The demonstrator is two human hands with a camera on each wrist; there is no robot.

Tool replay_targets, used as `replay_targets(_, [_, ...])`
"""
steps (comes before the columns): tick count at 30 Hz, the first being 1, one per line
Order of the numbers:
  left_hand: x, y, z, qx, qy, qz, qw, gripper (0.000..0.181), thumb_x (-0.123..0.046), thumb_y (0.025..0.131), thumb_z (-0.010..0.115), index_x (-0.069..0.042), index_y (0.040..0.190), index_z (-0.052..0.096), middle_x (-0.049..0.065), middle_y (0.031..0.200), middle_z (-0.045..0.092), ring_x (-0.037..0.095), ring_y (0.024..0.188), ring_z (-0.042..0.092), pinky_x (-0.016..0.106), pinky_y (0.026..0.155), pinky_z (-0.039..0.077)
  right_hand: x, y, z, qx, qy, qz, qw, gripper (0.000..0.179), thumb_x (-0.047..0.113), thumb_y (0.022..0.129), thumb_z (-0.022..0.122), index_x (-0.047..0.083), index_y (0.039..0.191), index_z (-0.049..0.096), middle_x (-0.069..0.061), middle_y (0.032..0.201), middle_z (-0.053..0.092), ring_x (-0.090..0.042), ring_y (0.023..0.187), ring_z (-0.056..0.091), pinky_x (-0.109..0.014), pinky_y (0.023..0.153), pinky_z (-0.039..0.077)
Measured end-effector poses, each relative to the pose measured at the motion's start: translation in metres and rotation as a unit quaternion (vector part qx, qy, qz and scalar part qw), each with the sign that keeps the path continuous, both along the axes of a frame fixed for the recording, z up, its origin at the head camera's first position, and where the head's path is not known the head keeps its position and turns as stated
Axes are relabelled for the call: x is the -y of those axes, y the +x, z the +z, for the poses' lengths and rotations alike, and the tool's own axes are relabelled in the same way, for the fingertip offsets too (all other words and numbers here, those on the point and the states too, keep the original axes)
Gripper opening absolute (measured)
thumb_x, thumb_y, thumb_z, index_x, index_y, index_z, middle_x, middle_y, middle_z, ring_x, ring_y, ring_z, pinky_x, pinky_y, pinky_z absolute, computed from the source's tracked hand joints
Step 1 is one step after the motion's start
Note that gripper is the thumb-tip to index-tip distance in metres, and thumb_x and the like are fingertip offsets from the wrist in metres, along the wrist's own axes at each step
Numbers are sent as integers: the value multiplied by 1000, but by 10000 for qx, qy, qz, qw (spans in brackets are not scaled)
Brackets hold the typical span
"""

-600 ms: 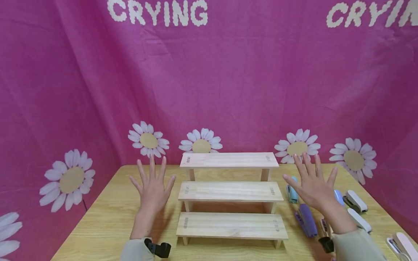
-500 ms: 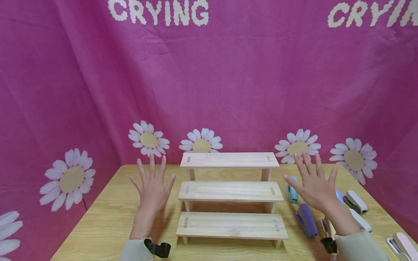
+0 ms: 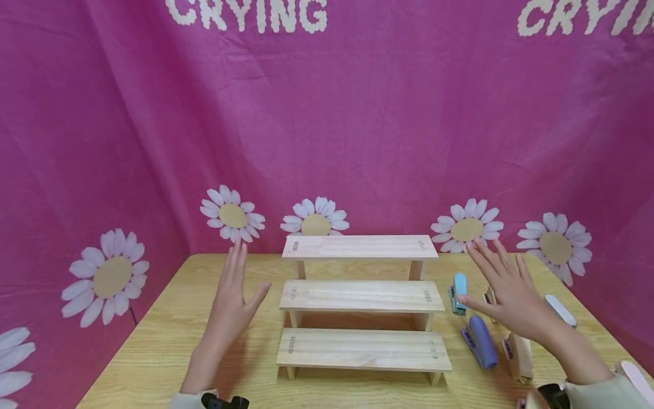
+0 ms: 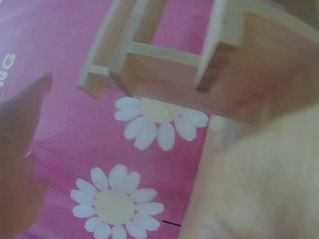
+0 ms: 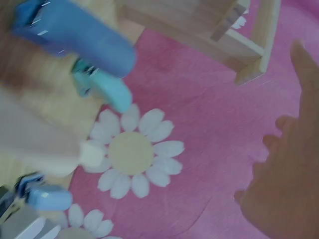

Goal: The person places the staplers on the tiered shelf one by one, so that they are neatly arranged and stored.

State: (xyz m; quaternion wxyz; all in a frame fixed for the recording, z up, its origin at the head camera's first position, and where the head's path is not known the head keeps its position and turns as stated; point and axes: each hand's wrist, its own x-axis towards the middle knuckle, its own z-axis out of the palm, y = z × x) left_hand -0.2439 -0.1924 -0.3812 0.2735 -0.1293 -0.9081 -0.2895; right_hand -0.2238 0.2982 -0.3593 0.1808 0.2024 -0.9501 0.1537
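Observation:
Both hands are raised over the table and hold nothing. My left hand hovers left of a three-tier wooden stand, its fingers straight and close together, its thumb pointing away from them. On the other side of the stand, my right hand is held above a group of staplers, fingers extended and thumb out to the left. Nearest to it are a light blue stapler, a purple stapler and a beige stapler. Part of another stapler shows behind the right hand.
A white stapler and a pale pink stapler lie farther right, the pink one partly behind the forearm. The wooden table meets a magenta curtain with daisies at its back edge.
Both hands have turned from spread fingers to fingers closer together. The right forearm has swung rightward, uncovering more of the beige stapler. The head view has tipped slightly.

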Motion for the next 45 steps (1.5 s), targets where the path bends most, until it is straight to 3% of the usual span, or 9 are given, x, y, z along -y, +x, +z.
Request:
replay_targets(3, [5,10,-6,197,101,-169,9996,96,-30,89,72,-21,159,7,9,166,12,38,151,17,67,117,29,-9,4,-8,-64,-21,310,9995,101,39,85,73,21,159,7,-6,167,3,-22,154,-17,-53,122,-24])
replay_targets(13, [13,36,-36,573,368,-646,9956,98,-28,81,81,-27,157,19,12,159,33,40,142,38,64,110,40,-32,17,-36,613,-648,1042,9906,99,28,79,81,19,157,21,9,164,15,11,146,-10,-83,108,5])
replay_targets(17, [14,40,-50,837,254,-964,9915,101,-33,75,85,-31,155,24,10,156,41,37,139,44,61,107,45,-42,17,-44,352,-346,1229,9912,105,32,71,86,16,156,27,22,160,15,16,144,-5,-30,129,8])
replay_targets(20, [14,42,-57,1109,154,-1155,9870,100,-42,71,86,-32,154,29,7,154,45,35,137,47,59,107,47,-48,13,-51,62,-7,1392,9902,106,35,66,88,13,154,31,25,157,15,16,143,11,9,102,4])
replay_targets(25, [13,42,-58,1694,-53,-1388,9757,98,-49,68,86,-26,151,38,4,151,48,31,137,49,56,108,47,-55,9,-64,61,416,1512,9876,100,44,67,85,13,150,38,6,158,30,23,138,2,9,105,9])
replay_targets(29, [10,41,-57,1941,-254,-1661,9665,94,-46,69,86,-17,148,43,7,148,52,32,135,51,56,109,46,-58,9,-69,13,885,1193,9889,98,56,65,81,15,147,43,-9,146,49,26,134,3,-8,97,43])
replay_targets(32, [9,40,-57,1948,-398,-1816,9631,91,-45,70,85,-11,145,47,10,143,56,34,131,54,56,107,47,-58,8,-72,-131,1157,1077,9873,96,59,63,80,15,142,48,-11,137,55,21,135,15,-24,84,54])
replay_targets(39, [10,36,-62,1707,-605,-1936,9642,76,-40,76,82,-8,139,54,9,135,63,31,124,60,51,103,52,-53,8,-75,-79,1168,852,9895,89,51,60,87,12,133,54,-3,130,60,-13,120,50,-9,91,43])
replay_targets(45, [12,34,-67,1745,-438,-2020,9627,73,-42,78,80,-9,139,55,8,135,63,30,124,60,48,104,52,-49,11,-74,85,1182,654,9908,84,42,62,89,8,131,54,-4,125,62,-24,112,58,-39,86,57])
